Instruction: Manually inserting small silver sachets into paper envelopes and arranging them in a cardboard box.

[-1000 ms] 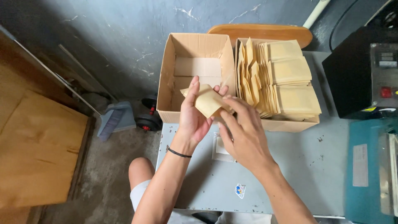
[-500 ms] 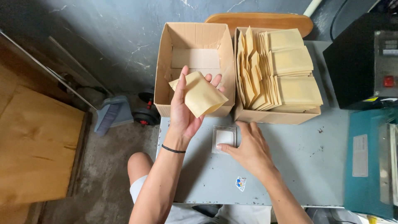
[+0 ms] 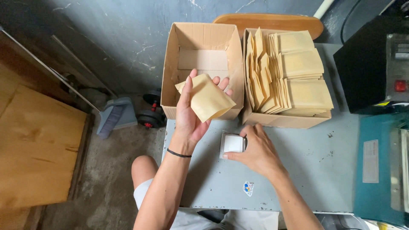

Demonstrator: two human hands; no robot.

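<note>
My left hand (image 3: 190, 114) holds a tan padded envelope (image 3: 208, 98) flat on its palm, in front of the empty cardboard box (image 3: 171, 81) at the table's far edge. My right hand (image 3: 255, 150) rests on the grey table (image 3: 306, 170), its fingers curled around a small white square item (image 3: 232, 144) that lies flat there. A black band sits on my left wrist.
A second cardboard box (image 3: 277, 120) to the right is packed with several tan envelopes (image 3: 298, 72). A black machine with a red button (image 3: 375, 64) and a teal device (image 3: 379, 166) stand at the right. Dumbbells (image 3: 149, 117) and a dustpan (image 3: 113, 117) lie on the floor at left.
My right hand left the envelope, came down to the table and closed around the white square item. My left hand keeps the envelope, now lifted slightly toward the empty box.
</note>
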